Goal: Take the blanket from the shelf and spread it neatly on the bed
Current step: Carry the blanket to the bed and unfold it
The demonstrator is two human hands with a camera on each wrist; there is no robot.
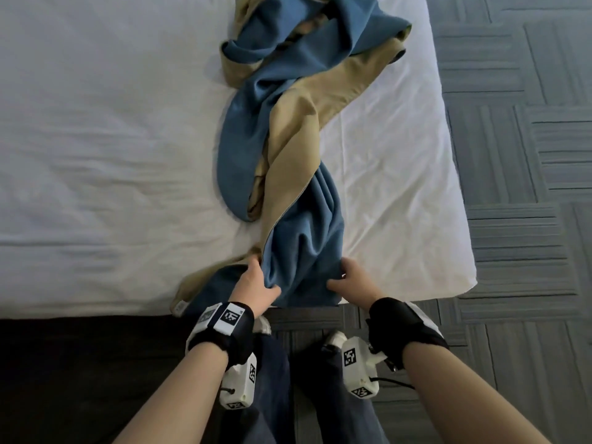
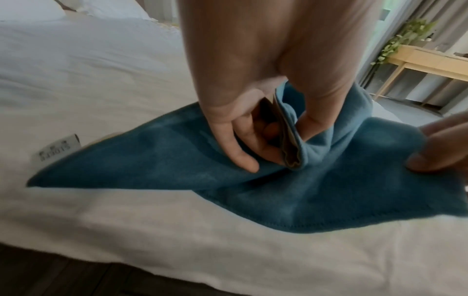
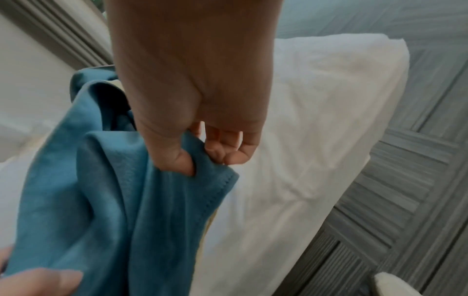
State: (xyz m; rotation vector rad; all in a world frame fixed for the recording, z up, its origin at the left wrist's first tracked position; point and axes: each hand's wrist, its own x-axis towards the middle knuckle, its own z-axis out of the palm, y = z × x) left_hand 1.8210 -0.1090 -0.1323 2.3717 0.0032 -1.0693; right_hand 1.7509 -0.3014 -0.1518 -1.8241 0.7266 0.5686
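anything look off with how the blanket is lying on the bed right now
Yes: the blanket lies twisted in a bunched rope across the bed, tan side mixed with blue, not spread flat. Left hand and right hand grip its near end.

One blanket (image 1: 298, 149) (blue and tan), one bed (image 1: 96, 139), two hands.

Matt blue-and-tan fleecy cloth blanket (image 1: 288, 129); smooth, wrinkled white cotton-like bed (image 1: 96, 139) sheet; ribbed grey carpet (image 1: 528, 155)
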